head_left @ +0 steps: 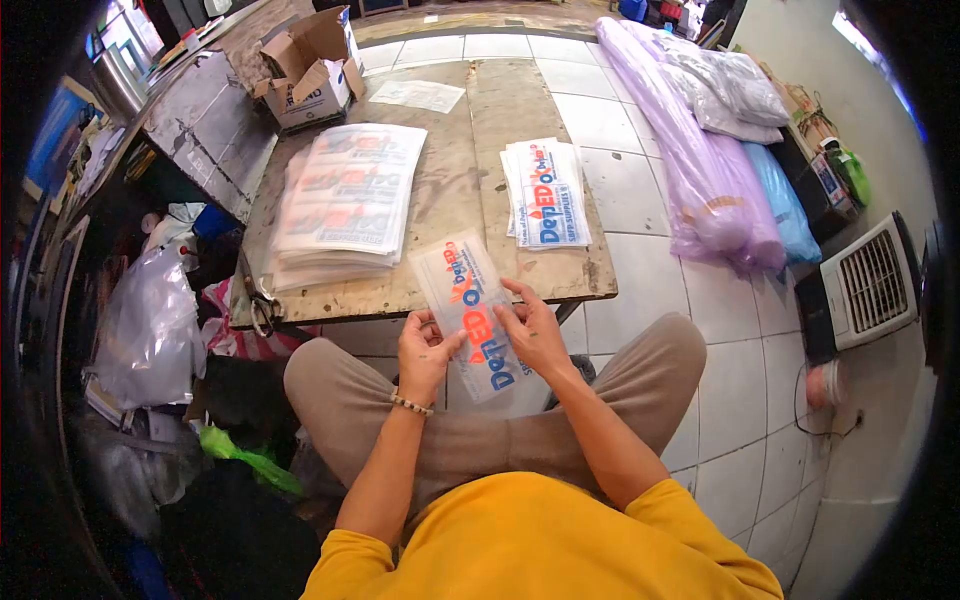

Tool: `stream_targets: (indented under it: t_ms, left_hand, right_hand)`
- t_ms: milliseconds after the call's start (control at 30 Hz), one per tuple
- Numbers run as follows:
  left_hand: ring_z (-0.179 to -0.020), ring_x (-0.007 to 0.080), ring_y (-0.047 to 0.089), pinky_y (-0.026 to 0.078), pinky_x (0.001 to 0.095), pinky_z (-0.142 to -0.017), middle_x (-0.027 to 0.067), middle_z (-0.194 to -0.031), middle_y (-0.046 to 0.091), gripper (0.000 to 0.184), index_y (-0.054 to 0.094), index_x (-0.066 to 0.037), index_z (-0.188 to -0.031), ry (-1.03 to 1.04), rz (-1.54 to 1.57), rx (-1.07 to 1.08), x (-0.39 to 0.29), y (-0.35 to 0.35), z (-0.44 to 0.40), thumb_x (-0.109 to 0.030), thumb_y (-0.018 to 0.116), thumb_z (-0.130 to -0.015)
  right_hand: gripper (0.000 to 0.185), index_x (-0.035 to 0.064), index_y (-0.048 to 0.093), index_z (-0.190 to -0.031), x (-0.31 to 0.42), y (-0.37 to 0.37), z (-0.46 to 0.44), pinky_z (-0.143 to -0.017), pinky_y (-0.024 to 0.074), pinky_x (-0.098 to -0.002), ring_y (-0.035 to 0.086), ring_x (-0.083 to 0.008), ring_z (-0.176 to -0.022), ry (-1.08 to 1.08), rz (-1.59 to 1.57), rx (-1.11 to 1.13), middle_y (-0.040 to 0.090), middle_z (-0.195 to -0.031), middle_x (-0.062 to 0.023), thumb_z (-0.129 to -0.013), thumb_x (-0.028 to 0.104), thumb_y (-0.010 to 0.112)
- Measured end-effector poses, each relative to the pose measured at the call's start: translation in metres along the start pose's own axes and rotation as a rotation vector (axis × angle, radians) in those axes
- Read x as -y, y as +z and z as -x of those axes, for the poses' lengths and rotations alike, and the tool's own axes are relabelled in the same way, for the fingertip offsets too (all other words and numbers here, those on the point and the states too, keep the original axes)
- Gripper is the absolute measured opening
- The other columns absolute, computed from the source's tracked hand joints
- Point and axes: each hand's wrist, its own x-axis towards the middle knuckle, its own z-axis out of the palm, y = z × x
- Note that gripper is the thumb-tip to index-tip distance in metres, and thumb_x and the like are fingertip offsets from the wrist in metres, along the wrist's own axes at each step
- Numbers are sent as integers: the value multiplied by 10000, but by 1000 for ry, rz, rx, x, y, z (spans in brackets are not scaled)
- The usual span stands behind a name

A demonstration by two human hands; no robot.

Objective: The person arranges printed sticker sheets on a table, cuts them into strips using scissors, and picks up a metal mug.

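Note:
Between my two hands is a translucent printed plastic sheet [462,290] with red and blue "DepED" lettering, held tilted above my lap at the table's near edge. My left hand [427,350], with a beaded bracelet at the wrist, pinches its left side. On its right side my right hand [532,330] grips with thumb and fingers. A thick stack of larger printed sheets [345,195] lies on the left of the worn wooden table [460,150]. To the right sits a smaller pile of printed pieces [548,200], slightly fanned.
An open cardboard box [312,75] and a loose sheet [417,95] are toward the back. Scissors [262,300] rest at the table's left corner. Plastic bags [150,330] crowd the left side. Purple plastic rolls [690,150] lie on the tiled floor, near a white vented unit [872,280].

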Motion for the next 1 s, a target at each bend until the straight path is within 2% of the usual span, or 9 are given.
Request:
stream_targets:
  t_ms: [200,267,400,500,600,667,800,900,1000]
  left_hand:
    - [-750,124,665,538,254,-617,84,-892,687,403,504,7,-1123,79,-62,34,-14,12,-14,-15,768,-820]
    - [-737,128,668,532,255,-596,86,-866,686,413,502,18,-1140,115,-140,77,-22,14,-28,-37,768,-828]
    - [-692,138,664,519,252,-588,103,-826,692,456,517,38,-1203,97,-269,135,-63,26,-51,-160,752,-866]
    - [-691,137,666,519,253,-586,98,-828,697,449,531,34,-1215,124,-464,220,-69,23,-75,-174,738,-875]
    - [-687,151,686,534,289,-600,99,-831,717,299,649,19,-1078,246,-603,171,-33,20,-90,-165,729,-857]
    - [-669,173,690,542,312,-621,95,-817,719,200,707,-3,-957,285,-684,55,-35,28,-84,-151,736,-827]
    - [-668,181,672,535,289,-624,97,-815,705,223,699,12,-979,455,-816,15,-37,37,-76,-134,754,-819]
    - [-714,179,685,545,293,-648,110,-846,707,215,705,-6,-987,409,-862,178,-50,31,-84,-137,752,-823]
    - [-762,204,693,559,317,-695,120,-877,708,213,709,-16,-1001,193,-746,379,-85,22,-99,-136,747,-829]
  right_hand:
    - [403,26,569,-1314,19,-7,-10,-537,386,-281,445,-95,-564,-139,65,-34,506,-621,-42,-928,126,625]
    - [416,26,559,-1333,27,-16,-22,-541,374,-254,425,-63,-594,-180,105,-43,507,-663,2,-932,107,632]
    - [418,21,561,-1327,59,-49,-69,-540,378,-251,434,-54,-599,-256,244,-197,524,-674,20,-921,89,636]
    - [400,3,582,-1280,56,-83,-123,-553,412,-276,487,-85,-578,-158,192,-313,567,-651,-25,-898,105,645]
    - [384,-39,597,-1222,34,-107,-165,-620,496,-375,636,-256,-584,-140,363,-402,655,-658,-143,-867,107,620]
    - [375,-34,604,-1206,20,-113,-181,-699,517,-409,669,-316,-706,-111,461,-431,680,-765,-183,-863,115,618]
    - [402,-17,611,-1212,-5,-113,-200,-840,516,-455,666,-369,-930,-220,696,-524,676,-989,-235,-844,143,640]
    - [431,-1,620,-1209,0,-109,-195,-889,505,-458,617,-374,-1040,-147,767,-501,625,-1119,-250,-828,194,669]
    - [458,0,631,-1182,-4,-108,-198,-904,492,-468,593,-386,-1048,-76,976,-488,619,-1119,-242,-820,274,691]
